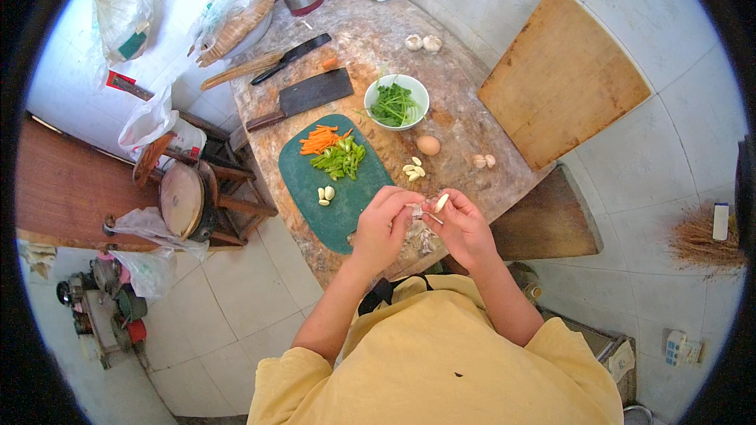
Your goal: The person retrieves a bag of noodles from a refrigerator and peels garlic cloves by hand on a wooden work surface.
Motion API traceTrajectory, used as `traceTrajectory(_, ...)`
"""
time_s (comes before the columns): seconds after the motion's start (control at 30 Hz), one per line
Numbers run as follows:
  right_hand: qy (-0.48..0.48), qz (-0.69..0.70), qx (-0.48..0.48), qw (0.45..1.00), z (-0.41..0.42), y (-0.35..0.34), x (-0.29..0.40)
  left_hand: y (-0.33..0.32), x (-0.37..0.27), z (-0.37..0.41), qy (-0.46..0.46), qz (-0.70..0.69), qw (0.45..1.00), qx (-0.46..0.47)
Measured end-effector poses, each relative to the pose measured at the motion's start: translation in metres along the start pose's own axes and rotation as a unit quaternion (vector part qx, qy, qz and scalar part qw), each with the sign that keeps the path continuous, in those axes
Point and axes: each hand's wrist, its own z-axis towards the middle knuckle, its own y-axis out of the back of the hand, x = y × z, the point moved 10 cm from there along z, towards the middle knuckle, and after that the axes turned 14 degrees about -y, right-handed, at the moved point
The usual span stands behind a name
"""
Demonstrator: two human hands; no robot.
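Observation:
Between the fingers of my right hand (466, 230) is a peeled garlic clove (442, 202). My left hand (381, 230) pinches papery garlic skin (417, 211) close beside it. Below the fingers, more loose garlic skin (426, 241) lies on the table. Several peeled cloves (414, 170) form a small pile just beyond my hands. The green cutting board (331, 230) to the left carries carrot strips (322, 139), sliced green pepper (340, 159) and a few garlic cloves (325, 195). Two unpeeled cloves (484, 160) rest at the right.
A cleaver (316, 92) and a black knife (295, 57) lie at the far left. Beyond the cloves are a brown egg (428, 145), a white bowl (420, 90) of leafy greens, and two garlic bulbs (423, 43). A wooden board (567, 82) leans against the right wall.

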Motion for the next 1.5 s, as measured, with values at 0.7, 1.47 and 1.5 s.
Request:
traceTrajectory(0.7,0.139,-0.307,-0.164,0.927,-0.019,-0.014,0.030,0.002,-0.005,0.004,0.032,-0.019,0.999,-0.022)
traceTrajectory(1.47,0.138,-0.286,-0.145,0.937,-0.017,-0.006,0.029,-0.016,0.026,-0.012,0.161,-0.283,0.945,-0.027)
traceTrajectory(1.5,0.135,-0.296,-0.157,0.933,-0.017,-0.003,0.028,-0.015,0.020,-0.010,0.133,-0.248,0.960,-0.016)
